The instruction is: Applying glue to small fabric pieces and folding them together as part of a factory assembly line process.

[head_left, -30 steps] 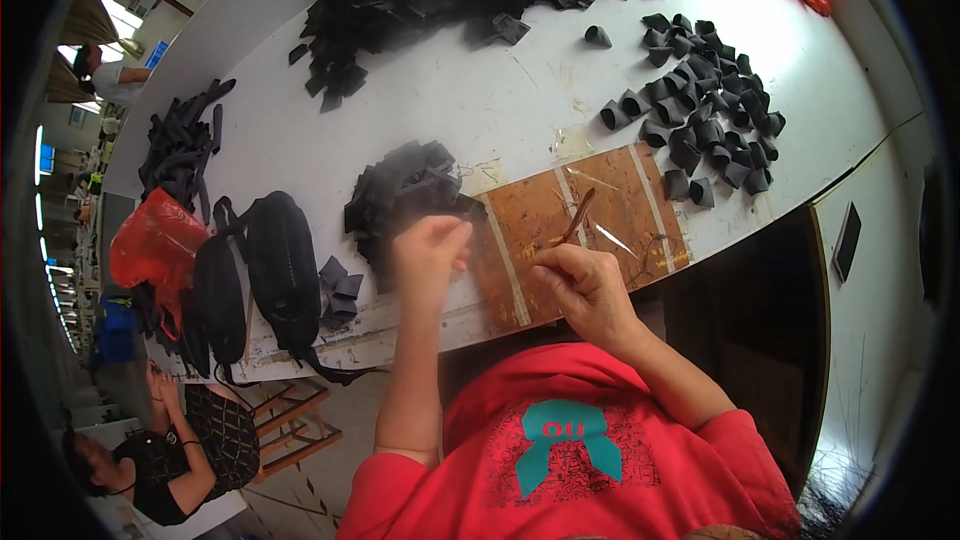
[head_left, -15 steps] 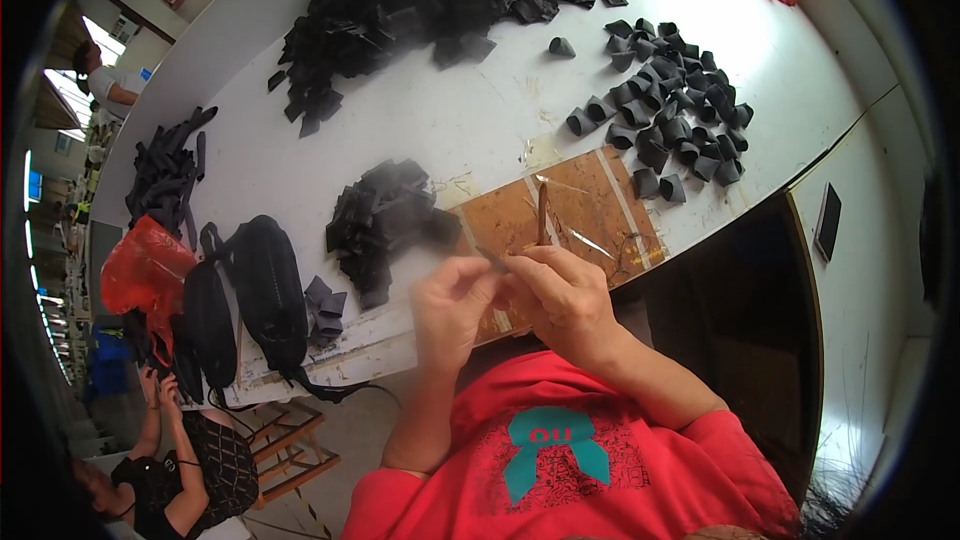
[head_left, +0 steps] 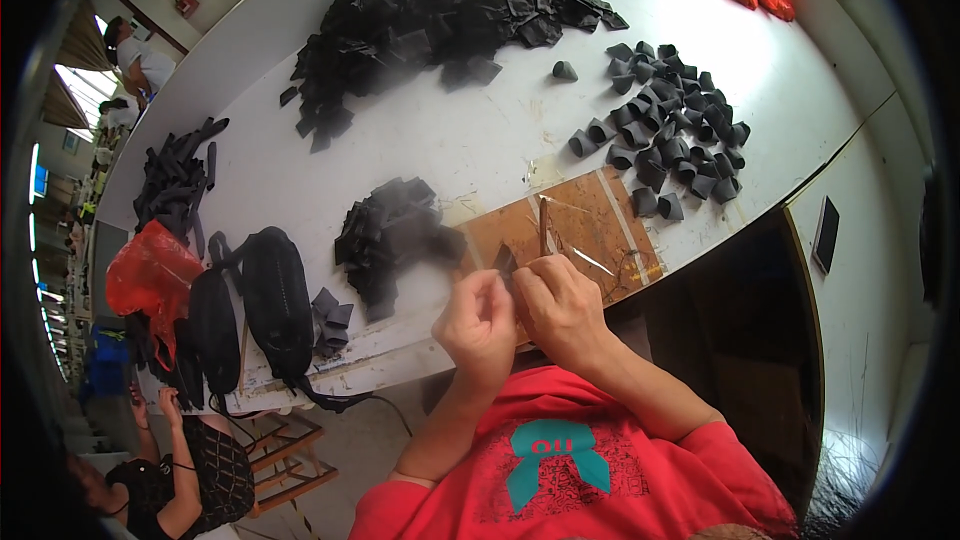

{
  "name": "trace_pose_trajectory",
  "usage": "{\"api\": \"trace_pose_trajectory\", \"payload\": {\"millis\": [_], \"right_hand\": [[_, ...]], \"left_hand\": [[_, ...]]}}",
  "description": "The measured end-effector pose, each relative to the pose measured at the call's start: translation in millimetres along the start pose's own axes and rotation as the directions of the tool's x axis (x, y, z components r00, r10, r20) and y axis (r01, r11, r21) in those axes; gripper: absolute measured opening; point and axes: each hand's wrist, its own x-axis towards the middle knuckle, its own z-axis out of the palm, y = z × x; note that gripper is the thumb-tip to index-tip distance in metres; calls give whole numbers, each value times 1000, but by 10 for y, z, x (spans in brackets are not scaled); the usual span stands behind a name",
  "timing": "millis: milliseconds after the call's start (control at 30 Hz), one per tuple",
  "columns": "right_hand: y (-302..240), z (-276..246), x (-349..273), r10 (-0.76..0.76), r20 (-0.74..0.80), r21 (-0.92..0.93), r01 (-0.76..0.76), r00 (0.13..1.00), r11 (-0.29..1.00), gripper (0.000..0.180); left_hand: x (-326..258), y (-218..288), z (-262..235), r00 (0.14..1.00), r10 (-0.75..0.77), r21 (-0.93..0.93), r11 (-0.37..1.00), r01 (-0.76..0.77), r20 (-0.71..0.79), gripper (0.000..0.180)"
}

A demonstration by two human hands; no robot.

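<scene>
My left hand (head_left: pixel 478 325) and my right hand (head_left: pixel 560 308) meet over the near edge of a brown board (head_left: pixel 498 230). Between their pinched fingers a small dark fabric piece (head_left: pixel 506 260) sticks up. A thin brown stick (head_left: pixel 543 225) rises from beside my right fingers over the board; whether that hand grips it is hidden. Left of the board, near my left hand, lies a small heap of flat black pieces (head_left: pixel 390 240). Beyond the board's right side, many black pieces curled into loops (head_left: pixel 675 125) stand in a cluster.
A large pile of black pieces (head_left: pixel 430 15) covers the table's far side. At left are black bags (head_left: pixel 275 300), a red plastic bag (head_left: pixel 150 265) and dark strips (head_left: pixel 175 175). A seated person (head_left: pixel 180 470) works at lower left. A phone-like dark slab (head_left: pixel 826 233) lies on the right surface.
Both hands have come slightly nearer to me, the left also shifting right. The dark piece now shows more clearly above the fingertips. The view has shifted a little.
</scene>
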Motion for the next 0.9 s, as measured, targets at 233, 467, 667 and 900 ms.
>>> {"api": "trace_pose_trajectory", "payload": {"millis": [233, 467, 667, 900], "right_hand": [[44, -174, 62, 522, 277, 575, -575, 806, 582, 3], [122, -343, 86, 220, 802, 570, -601, 556, -560, 22], [55, -674, 707, 247, 393, 776, -463, 886, 428, 31], [472, -394, 693, 134, 674, 723, -686, 726, 85, 30]], "left_hand": [[239, 111, -205, 632, -459, -659, 124, 742, 624, 16], [109, 113, -10, 984, -50, -311, 945, 102, 169, 13], [633, 481, -139, 558, -75, -540, -382, 750, 827, 11], [633, 166, 59, 613, -191, -641, -170, 749, 767, 14]]}}
